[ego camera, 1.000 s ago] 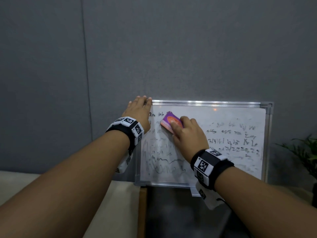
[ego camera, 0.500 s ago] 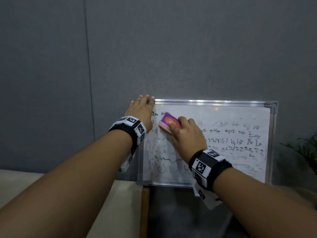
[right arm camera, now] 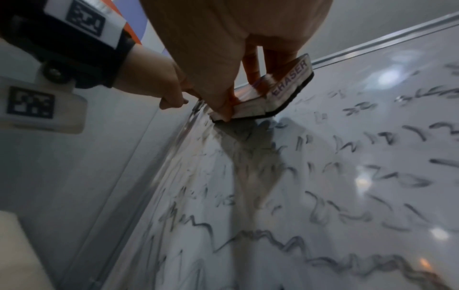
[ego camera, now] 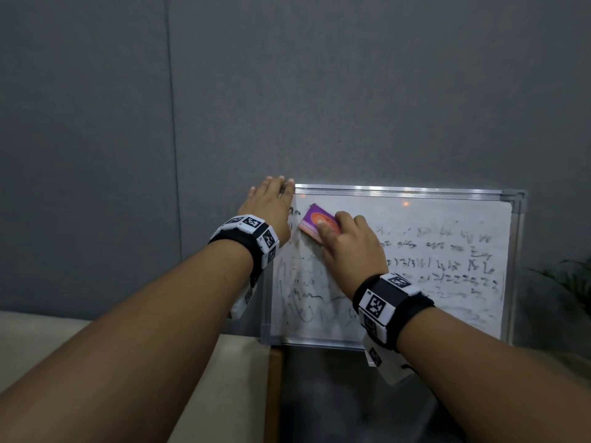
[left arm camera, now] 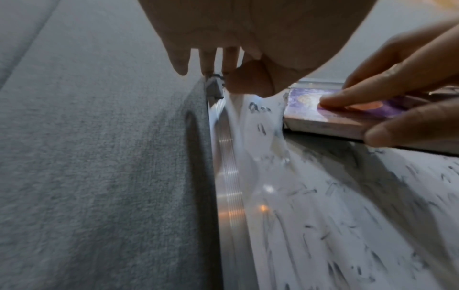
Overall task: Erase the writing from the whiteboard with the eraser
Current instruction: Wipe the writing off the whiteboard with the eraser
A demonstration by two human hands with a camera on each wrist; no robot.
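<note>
A metal-framed whiteboard (ego camera: 447,215) leans against the grey wall, covered in smeared black writing (ego camera: 441,266). My right hand (ego camera: 348,247) grips a purple and orange eraser (ego camera: 315,223) and presses its black felt flat on the board near the top left. The right wrist view shows the eraser (right arm camera: 285,92) with thumb and fingers round its sides. My left hand (ego camera: 271,203) lies flat on the board's top-left corner, its straight fingers (left arm camera: 206,60) over the frame corner. In the left wrist view the eraser (left arm camera: 323,109) sits just right of a few dark marks (left arm camera: 258,109).
The board's bottom edge (ego camera: 319,342) rests where a cream surface (ego camera: 224,378) meets a dark one (ego camera: 351,404). Grey felt wall panels (ego camera: 287,91) fill the background. Leaves of a plant (ego camera: 572,279) show at the right edge.
The eraser and my right hand have slid a little left and up along the top of the board. My left hand has stayed at the corner.
</note>
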